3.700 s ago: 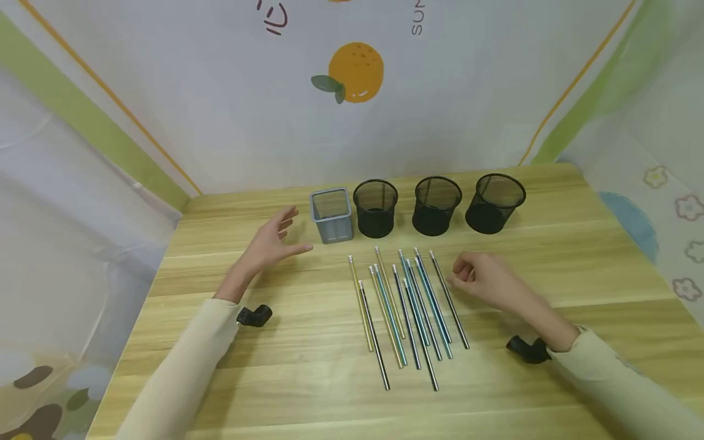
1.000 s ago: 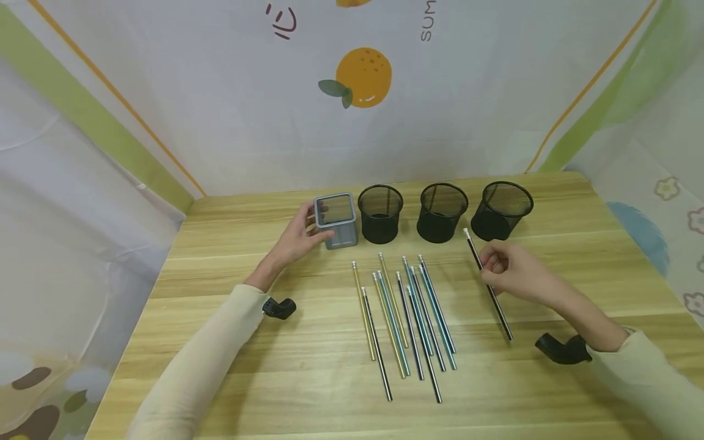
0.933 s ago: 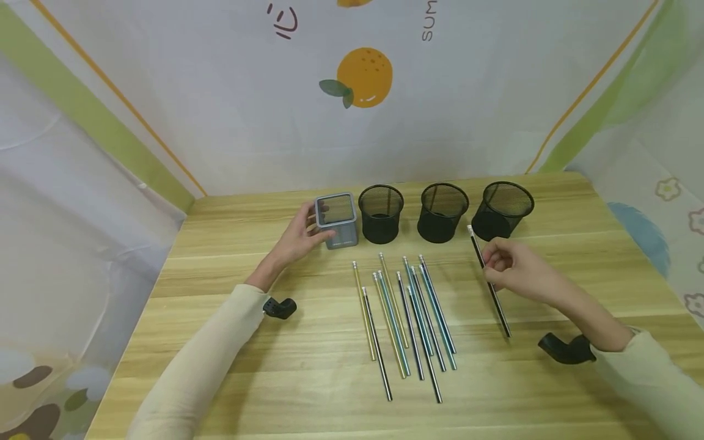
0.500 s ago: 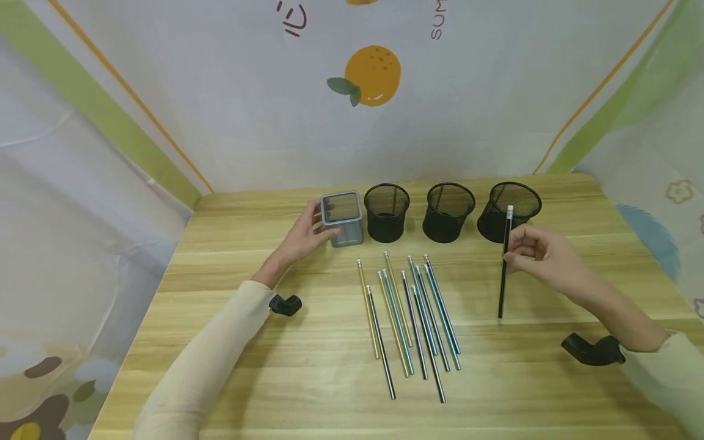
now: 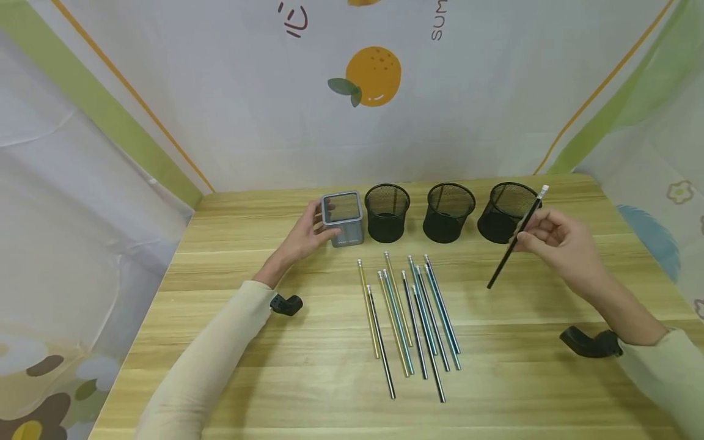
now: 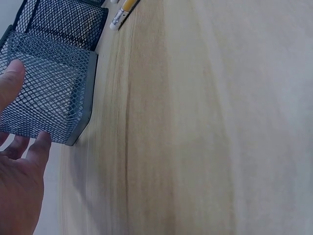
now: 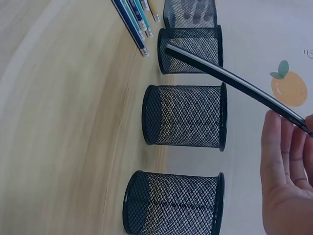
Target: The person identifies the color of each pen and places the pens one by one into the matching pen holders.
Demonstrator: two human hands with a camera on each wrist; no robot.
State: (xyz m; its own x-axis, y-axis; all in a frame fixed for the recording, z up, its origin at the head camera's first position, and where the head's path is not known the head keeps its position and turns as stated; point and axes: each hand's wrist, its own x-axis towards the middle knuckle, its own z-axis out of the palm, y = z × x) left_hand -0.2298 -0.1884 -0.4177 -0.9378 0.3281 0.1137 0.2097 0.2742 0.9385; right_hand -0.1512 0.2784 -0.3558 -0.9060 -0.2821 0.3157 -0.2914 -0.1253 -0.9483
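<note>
My right hand (image 5: 569,247) pinches a black pencil (image 5: 508,252) between thumb and fingers, raised above the table in front of the rightmost black mesh pen cup (image 5: 492,226). The pencil slants, its white eraser end up and to the right, its plain end down and to the left. My left hand (image 5: 299,238) holds the grey square mesh pen holder (image 5: 348,233) by its left side, thumb on the front and fingers on the far side. In the left wrist view, thumb and fingertips lie on two sides of that mesh holder (image 6: 49,93).
Two more black round mesh cups, a middle one (image 5: 444,226) and a left one (image 5: 386,227), stand in the row. Several pencils in gold, teal, dark blue and black, including a gold pencil (image 5: 368,308), lie on the wooden table (image 5: 308,379). A white printed curtain (image 5: 264,122) hangs behind.
My right hand has picked the black pencil off the right of the group, lifted it rightward and tilted its eraser end right. My left hand has moved onto the grey holder.
</note>
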